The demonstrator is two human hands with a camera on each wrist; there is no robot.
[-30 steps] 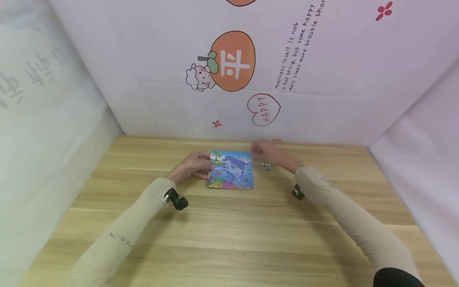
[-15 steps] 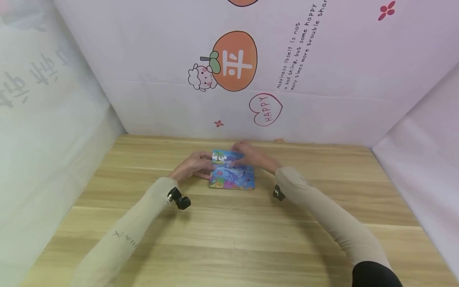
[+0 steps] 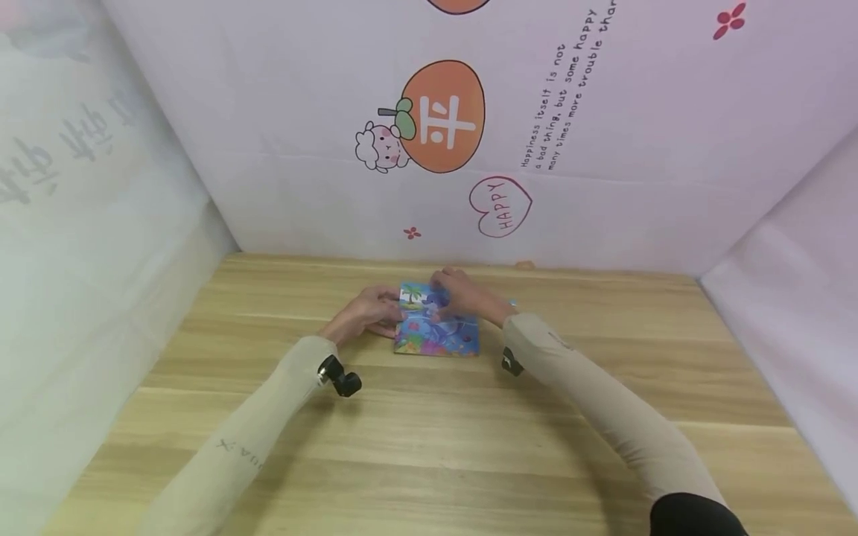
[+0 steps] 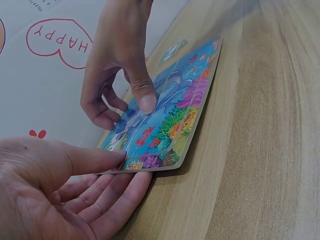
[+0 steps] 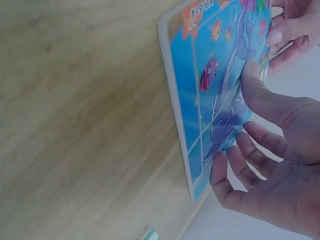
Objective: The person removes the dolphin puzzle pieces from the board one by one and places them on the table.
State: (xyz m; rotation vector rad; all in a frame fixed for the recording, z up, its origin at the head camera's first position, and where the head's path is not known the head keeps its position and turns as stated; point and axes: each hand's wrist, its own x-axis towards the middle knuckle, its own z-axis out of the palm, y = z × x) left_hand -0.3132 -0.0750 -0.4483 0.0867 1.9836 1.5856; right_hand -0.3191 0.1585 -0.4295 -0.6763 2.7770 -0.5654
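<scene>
Pinching the left edge of the square, blue, dolphin-printed jigsaw board (image 3: 437, 336), your left hand (image 3: 365, 311) has fingers beneath it; your right hand (image 3: 469, 295) grips its far edge, thumb on its face. The pale wooden table (image 3: 415, 432) lies under it. Uneven lifting could buckle it; sliding it right could knock the small patterned piece (image 4: 174, 52) beside it.
</scene>
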